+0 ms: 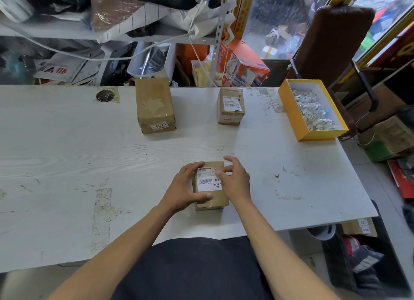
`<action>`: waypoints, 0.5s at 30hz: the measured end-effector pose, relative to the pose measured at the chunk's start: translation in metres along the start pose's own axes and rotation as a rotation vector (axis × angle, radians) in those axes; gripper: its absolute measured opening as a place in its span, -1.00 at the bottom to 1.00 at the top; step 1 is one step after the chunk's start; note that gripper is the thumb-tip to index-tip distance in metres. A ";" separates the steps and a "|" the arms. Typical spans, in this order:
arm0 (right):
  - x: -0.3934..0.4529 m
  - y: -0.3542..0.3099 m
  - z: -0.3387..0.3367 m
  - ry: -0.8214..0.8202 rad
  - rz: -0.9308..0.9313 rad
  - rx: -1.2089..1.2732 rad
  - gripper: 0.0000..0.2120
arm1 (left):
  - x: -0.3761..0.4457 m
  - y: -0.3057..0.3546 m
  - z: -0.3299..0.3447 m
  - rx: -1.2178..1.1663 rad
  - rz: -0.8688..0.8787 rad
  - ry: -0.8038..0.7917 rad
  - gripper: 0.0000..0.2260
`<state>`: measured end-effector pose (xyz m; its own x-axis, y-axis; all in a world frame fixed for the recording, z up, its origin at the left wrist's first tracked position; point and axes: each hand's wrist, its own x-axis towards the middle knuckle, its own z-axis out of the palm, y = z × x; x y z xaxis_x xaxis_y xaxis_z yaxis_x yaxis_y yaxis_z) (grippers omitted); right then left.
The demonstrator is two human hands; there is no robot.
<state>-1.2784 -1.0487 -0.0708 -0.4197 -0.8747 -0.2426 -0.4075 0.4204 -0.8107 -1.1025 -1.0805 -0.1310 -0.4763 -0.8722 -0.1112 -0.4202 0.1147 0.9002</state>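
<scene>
A small brown cardboard box (215,200) lies on the white wood-grain table (67,165) close to the middle of its near edge, with a white printed shipping label (208,184) stuck on its top face. The left hand (183,187) grips the box from its left side: the fingers curl over the far left corner of the top and the thumb lies across the near part of the top, just below the label. The right hand (236,181) holds the box from the right, its fingers curled around the far right corner and its thumb tip on the far right corner of the label; the forefinger is lifted off the box. Toward the far edge, left of the middle, a larger brown cardboard box (154,104) stands with a small label reading 0275 on its near face. A third brown cardboard box (230,107), small and labelled, stands to its right, well apart. At the far right corner sits an open yellow box (294,118) holding crumpled paper scraps (313,111).
</scene>
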 end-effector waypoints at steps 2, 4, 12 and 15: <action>0.001 0.001 -0.002 0.002 0.015 0.006 -0.73 | 0.000 0.000 0.000 0.001 0.002 0.000 -0.16; 0.003 0.004 0.000 0.012 -0.002 -0.039 -0.88 | 0.000 0.000 0.000 -0.004 0.005 -0.001 -0.16; 0.004 0.013 0.008 0.039 -0.090 -0.076 -0.97 | 0.000 0.001 0.000 -0.015 0.007 0.003 -0.17; 0.005 0.013 0.008 0.034 -0.060 -0.068 -0.98 | 0.000 0.001 0.001 -0.025 0.007 0.004 -0.16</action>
<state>-1.2794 -1.0494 -0.0872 -0.4196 -0.8907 -0.1750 -0.4869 0.3836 -0.7847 -1.1033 -1.0799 -0.1301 -0.4756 -0.8735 -0.1034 -0.3979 0.1088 0.9109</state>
